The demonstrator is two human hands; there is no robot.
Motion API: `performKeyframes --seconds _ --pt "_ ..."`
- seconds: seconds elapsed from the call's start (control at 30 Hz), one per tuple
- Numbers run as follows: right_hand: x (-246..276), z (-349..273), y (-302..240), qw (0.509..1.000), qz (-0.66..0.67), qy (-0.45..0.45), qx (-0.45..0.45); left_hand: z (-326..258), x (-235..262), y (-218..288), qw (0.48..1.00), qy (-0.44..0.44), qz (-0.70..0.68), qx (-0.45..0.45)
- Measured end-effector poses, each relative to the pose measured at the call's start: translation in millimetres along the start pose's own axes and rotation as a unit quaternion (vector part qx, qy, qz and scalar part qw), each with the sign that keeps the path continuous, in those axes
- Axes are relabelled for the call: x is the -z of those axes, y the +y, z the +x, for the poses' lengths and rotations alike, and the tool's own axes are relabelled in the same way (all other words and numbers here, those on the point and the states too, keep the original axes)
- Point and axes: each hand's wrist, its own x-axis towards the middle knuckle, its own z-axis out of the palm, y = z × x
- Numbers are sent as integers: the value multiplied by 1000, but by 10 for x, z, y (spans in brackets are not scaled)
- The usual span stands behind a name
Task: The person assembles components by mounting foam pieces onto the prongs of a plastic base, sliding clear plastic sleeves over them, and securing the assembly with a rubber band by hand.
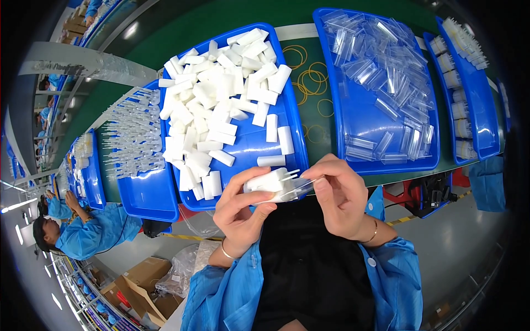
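Observation:
My left hand [240,212] is closed around a smooth white plastic piece [264,183], held above the table's near edge. Short, thin white prongs stick out of its right end. A clear plastic sleeve [301,190] sits against that end, and the fingertips of my right hand [343,196] pinch it. How far the sleeve goes over the piece is hard to make out. Just beyond my left hand is a blue tray [248,151] heaped with white plastic caps [212,91]. Past my right hand, another blue tray [359,116] holds loose clear sleeves [392,80].
Yellow rubber bands [312,80] lie on the green tabletop [317,124] between the trays. Leftward, a blue tray [148,193] bears many thin translucent pieces [132,132]. More filled trays [480,121] stand far right. A co-worker [91,231] sits at the left; cardboard boxes [146,276] are on the floor.

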Motion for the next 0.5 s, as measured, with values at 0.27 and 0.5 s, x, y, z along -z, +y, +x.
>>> performKeyframes --seconds 0.27,0.5 --pt "8 18 19 998 52 -35 -17 26 -13 39 999 18 38 -10" --pt "24 58 -4 997 -36 -49 46 40 -38 40 997 29 62 -19"
